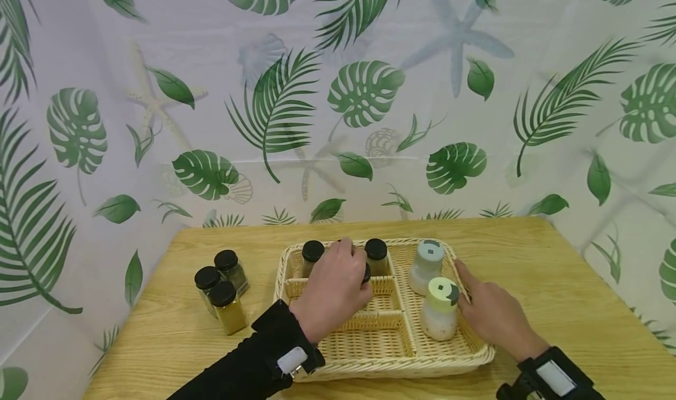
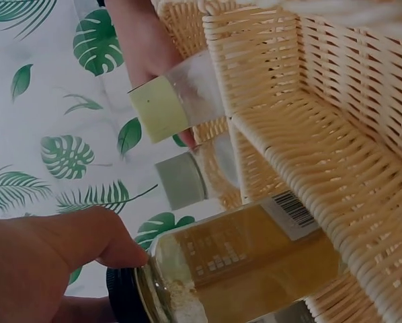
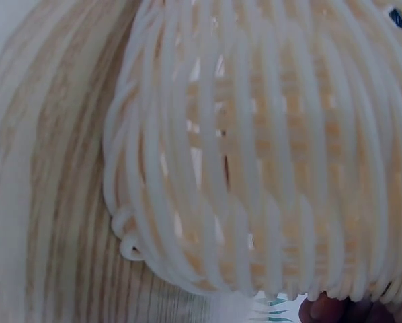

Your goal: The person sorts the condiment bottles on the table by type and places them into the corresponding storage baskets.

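Observation:
My left hand [image 1: 334, 291] reaches into the wicker basket [image 1: 391, 365] over its middle left compartment. Its thumb and fingers grip the black lid of a glass jar [image 2: 248, 256] of yellow-brown powder with a barcode label. In the left wrist view the jar's base overlaps the compartment divider. In the head view the hand hides most of this jar. My right hand [image 1: 493, 315] holds the basket's right rim, beside two frosted shakers, one with a grey lid [image 1: 429, 253], one with a yellow-green lid [image 1: 442, 294]. The right wrist view shows mostly woven basket wall [image 3: 255, 148].
Black-lidded jars, including one at the left [image 1: 313, 251] and one at the right [image 1: 377, 251], stand in the basket's back compartment. Left of the basket, three more jars [image 1: 230, 315] cluster on the wooden table [image 1: 528, 253]. A leaf-patterned cloth [image 1: 296, 112] hangs behind.

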The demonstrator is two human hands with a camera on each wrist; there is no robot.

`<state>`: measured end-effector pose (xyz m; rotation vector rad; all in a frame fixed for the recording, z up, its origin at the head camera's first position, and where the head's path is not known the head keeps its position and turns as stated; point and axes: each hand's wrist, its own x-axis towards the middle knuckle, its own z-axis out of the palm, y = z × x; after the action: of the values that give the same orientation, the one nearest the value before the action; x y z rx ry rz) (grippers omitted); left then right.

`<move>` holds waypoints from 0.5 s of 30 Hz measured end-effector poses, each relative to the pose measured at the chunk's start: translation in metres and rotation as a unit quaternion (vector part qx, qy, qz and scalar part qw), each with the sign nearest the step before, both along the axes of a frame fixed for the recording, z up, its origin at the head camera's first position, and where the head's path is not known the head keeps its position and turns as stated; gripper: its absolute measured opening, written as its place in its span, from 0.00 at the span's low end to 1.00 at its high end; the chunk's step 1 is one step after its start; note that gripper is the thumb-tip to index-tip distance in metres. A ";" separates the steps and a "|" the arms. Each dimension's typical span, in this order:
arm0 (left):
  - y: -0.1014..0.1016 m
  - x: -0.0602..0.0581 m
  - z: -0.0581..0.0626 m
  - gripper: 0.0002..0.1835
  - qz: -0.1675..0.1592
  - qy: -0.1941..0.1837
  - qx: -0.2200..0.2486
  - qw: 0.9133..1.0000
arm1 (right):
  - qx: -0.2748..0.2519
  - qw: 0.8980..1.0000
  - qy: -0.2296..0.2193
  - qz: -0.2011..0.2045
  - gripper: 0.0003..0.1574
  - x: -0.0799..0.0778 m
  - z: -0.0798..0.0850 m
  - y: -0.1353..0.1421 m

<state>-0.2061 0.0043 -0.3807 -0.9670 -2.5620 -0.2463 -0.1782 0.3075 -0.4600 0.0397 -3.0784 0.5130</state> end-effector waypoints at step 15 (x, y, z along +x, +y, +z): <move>0.024 -0.006 -0.015 0.12 -0.017 -0.028 -0.055 0.998 | -0.004 1.000 0.021 0.005 0.42 0.001 -0.001 0.000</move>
<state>-0.2122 0.0283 -0.3961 -1.0594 -2.6345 -0.1456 -0.1773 0.3076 -0.4612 0.0663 -3.0363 0.5174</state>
